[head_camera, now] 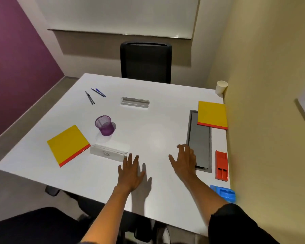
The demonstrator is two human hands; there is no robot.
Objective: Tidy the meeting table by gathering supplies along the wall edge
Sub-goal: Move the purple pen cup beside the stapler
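Head view: white surface (157, 131) pushed against a yellow wall along its right edge. Left hand (130, 171) over the near middle of the surface, fingers straight and spread, palm down, holding nothing; fingertips just beside a white name card holder (108, 153) lying near the near left part. Right hand (185, 160) to the right of it, fingers spread and slightly bent, empty, just beside the near end of a grey cable hatch (200, 143) set into the surface. Along the wall edge: a blue stapler (223, 192) at the near right corner, a red stapler (222, 165) just beyond it, a yellow notebook (212, 114) with a red strip overlapping the far end of the hatch, a paper cup (221, 87) at the far right corner. Away from the wall: a second yellow notebook (68, 145) near the left edge, touching the name card holder; a purple mesh pen cup (105, 125) tipped over just beyond them; a second clear card holder (135, 102) toward the far middle; black and blue pens (94, 95) scattered near the far left corner. Black chair (145, 62) behind the far edge
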